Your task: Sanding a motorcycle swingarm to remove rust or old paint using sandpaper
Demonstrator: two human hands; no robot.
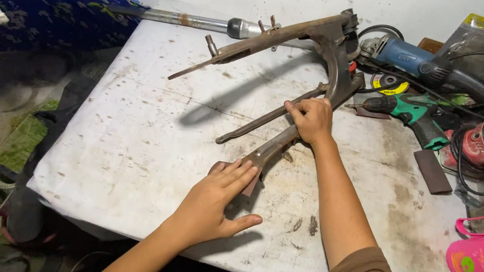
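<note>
Fingers of the right hand (312, 119) are clenched around the rusty brown metal bike frame (296, 53); the left hand (219, 201), grip released, is pressed flat on its lower arm, whose long axis points diagonally toward the stained white counter's (136, 144) near edge.

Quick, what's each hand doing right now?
Left hand: open, fingers flat on the low end of the rusty metal frame.
Right hand: closed around one of the frame's lower bars.

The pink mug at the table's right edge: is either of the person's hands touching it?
No. The pink mug stands apart; the left hand and right hand both rest on the rusty metal frame.
</note>
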